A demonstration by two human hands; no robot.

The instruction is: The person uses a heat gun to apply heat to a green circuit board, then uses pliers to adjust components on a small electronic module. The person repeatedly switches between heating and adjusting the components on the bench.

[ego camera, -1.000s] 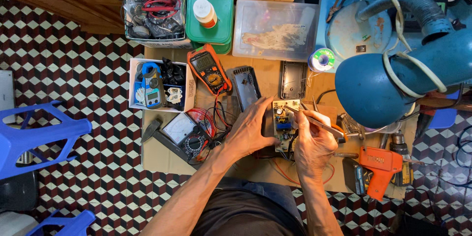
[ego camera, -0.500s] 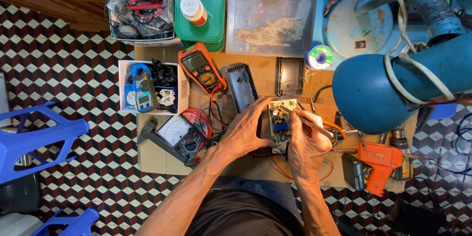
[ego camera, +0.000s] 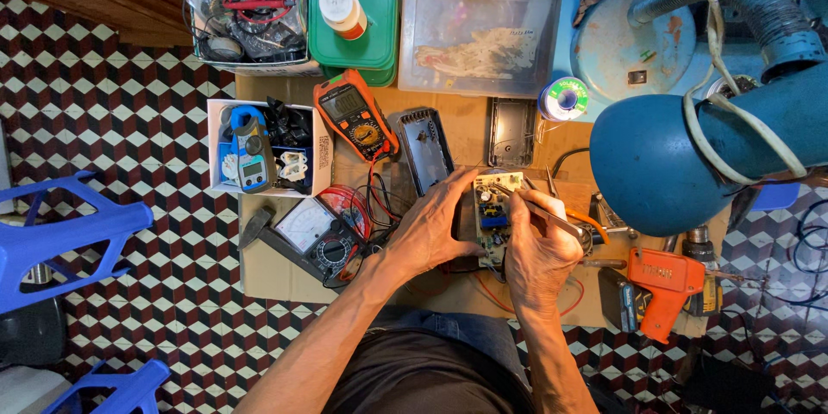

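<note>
My left hand (ego camera: pixel 434 226) grips the left edge of a small circuit board (ego camera: pixel 494 217) that lies on the cardboard-covered work surface (ego camera: pixel 276 272). In my right hand (ego camera: pixel 536 252) is a thin metal tool, tweezers or a soldering tip (ego camera: pixel 536 205), and its point touches the top of the board. Two dark plastic case halves (ego camera: pixel 425 148) (ego camera: pixel 512 131) lie just beyond the board.
An orange multimeter (ego camera: pixel 354 116), an analog meter (ego camera: pixel 317 237), a white box with a blue clamp meter (ego camera: pixel 250 153), a solder spool (ego camera: pixel 563 97), an orange glue gun (ego camera: pixel 662 286), a green tub (ego camera: pixel 355 9), clear containers (ego camera: pixel 476 39) and a large blue lamp hood (ego camera: pixel 668 159) surround the spot. Blue stools (ego camera: pixel 60 237) stand left.
The view has shifted slightly. Both hands stay on the circuit board; the tool tip in my right hand has moved a little along the board's top.
</note>
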